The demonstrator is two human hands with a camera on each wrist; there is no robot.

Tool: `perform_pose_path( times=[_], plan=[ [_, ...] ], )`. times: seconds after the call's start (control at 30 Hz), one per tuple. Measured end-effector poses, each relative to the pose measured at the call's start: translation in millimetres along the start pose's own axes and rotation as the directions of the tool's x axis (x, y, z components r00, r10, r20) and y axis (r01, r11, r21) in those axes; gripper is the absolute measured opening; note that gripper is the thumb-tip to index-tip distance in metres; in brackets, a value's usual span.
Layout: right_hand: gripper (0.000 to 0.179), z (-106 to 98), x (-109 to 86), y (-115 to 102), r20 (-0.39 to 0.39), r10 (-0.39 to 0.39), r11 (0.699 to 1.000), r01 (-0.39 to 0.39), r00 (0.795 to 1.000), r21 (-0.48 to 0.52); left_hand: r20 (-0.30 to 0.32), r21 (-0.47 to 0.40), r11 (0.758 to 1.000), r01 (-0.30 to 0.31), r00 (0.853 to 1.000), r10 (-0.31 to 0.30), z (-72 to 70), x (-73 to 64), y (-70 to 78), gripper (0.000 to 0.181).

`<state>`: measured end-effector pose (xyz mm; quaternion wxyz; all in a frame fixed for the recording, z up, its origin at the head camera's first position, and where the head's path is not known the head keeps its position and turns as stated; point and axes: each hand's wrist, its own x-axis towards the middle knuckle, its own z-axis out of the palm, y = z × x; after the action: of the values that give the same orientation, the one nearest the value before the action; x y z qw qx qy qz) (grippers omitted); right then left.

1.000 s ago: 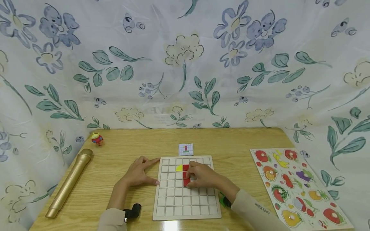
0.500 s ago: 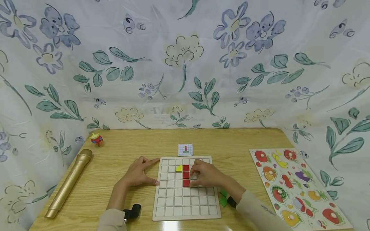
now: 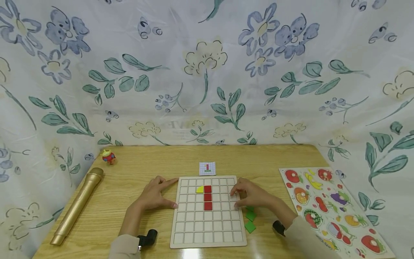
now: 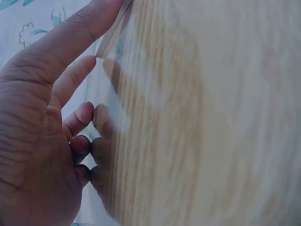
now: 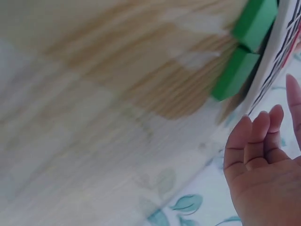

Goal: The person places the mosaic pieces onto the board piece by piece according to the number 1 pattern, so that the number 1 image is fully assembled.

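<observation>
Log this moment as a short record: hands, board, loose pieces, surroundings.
Left hand: thumb and index fingertip at the left edge of the gridded board
Right hand: at the board's right edge, holding nothing
On board: three red tiles in a column; yellow piece left of the top one
Loose pieces: green tiles on the table, right of the board
Card: beyond the board, red and green pattern
Surroundings: gold microphone, left; toy figure, back left; fruit board, right

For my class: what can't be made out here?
Farthest green tile: head view, partly hidden by the right hand.
Pattern card: head view, grid squares too small to count.
Left hand: left wrist view, thumb tip cut off by top edge.
Fruit board: head view, one corner behind the sleeve.
</observation>
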<state>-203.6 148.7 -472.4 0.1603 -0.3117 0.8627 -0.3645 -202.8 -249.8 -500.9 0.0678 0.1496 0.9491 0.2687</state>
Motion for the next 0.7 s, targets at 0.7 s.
perform_pose_path(
  times=[0.7],
  plan=[
    [0.033, -25.0, -42.4, 32.2, 0.046, -0.107, 0.991, 0.110, 0.993, -0.071, 0.001, 0.010, 1.000, 0.001, 1.000, -0.001, 0.9, 0.4, -0.6, 0.099]
  ],
)
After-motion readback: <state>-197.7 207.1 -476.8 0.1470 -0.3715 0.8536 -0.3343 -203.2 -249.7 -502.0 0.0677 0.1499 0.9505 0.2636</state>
